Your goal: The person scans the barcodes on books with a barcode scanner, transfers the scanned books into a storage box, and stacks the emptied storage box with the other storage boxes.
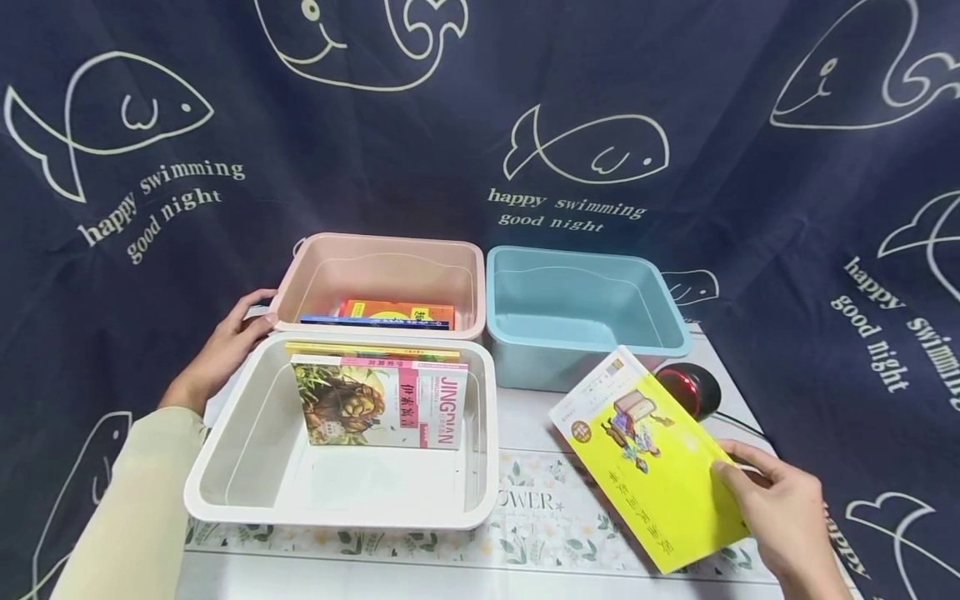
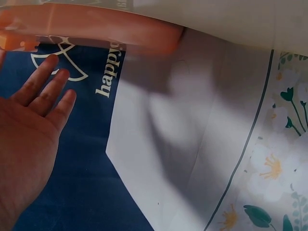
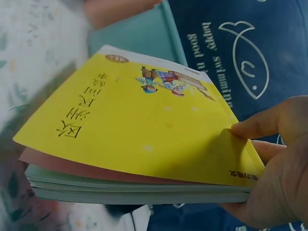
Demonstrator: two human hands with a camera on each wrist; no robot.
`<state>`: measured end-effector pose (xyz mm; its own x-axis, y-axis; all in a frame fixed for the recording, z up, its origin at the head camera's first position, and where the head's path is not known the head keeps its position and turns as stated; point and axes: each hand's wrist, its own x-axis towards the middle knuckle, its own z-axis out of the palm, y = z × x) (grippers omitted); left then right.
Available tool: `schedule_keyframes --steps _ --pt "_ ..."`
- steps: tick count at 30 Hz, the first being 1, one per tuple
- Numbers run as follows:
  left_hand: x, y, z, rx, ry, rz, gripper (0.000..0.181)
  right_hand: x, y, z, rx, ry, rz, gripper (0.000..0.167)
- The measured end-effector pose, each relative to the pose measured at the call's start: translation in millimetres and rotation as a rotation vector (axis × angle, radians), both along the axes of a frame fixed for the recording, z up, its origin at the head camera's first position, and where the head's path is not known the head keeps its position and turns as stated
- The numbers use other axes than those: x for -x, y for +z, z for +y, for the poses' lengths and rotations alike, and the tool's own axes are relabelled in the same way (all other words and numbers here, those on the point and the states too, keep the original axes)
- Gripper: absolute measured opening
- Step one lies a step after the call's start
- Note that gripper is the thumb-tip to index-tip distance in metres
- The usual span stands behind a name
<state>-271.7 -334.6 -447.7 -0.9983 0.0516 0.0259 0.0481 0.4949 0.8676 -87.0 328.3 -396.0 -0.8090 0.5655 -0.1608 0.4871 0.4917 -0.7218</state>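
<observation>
A yellow book [image 1: 652, 467] with a drawing on its cover is held by its spine in my right hand [image 1: 780, 500]. Thumb on the cover, fingers behind: that grip shows in the right wrist view, where the yellow book [image 3: 144, 125] has its pages slightly parted. My left hand [image 1: 232, 342] rests at the left rim of the pink bin [image 1: 405, 258], and its fingers look straight in the left wrist view. Inside the white bin [image 1: 225, 492] stands a book with a lion cover [image 1: 360, 404], a yellow-edged book [image 1: 375, 350] behind it.
The pink bin holds an orange-red book [image 1: 397, 311] and a blue book [image 1: 375, 322]. A blue bin [image 1: 555, 358] stands right of it. Behind the yellow book sits a black computer mouse [image 1: 693, 387] with a red glow. A dark fish-print cloth [image 1: 450, 167] hangs around the table.
</observation>
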Motion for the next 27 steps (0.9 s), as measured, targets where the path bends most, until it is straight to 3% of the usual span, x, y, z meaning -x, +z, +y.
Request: schedule_keyframes --steps 7,15,22,27 --pt "0.7 0.1 0.0 0.010 0.008 -0.015 0.064 -11.3 -23.6 3.0 0.007 -0.082 0.019 0.041" --pt "-1.2 3.1 -0.4 0.020 0.016 -0.014 0.062 -20.2 -30.4 6.6 -0.027 -0.161 0.013 0.042" --pt "-0.7 3.2 1.0 -0.005 0.004 -0.001 0.060 -19.7 -22.5 4.3 -0.023 -0.150 0.033 0.042" --pt "-0.8 1.0 2.5 -0.010 0.005 0.001 0.059 -14.9 -1.6 -0.9 -0.046 -0.036 0.071 0.041"
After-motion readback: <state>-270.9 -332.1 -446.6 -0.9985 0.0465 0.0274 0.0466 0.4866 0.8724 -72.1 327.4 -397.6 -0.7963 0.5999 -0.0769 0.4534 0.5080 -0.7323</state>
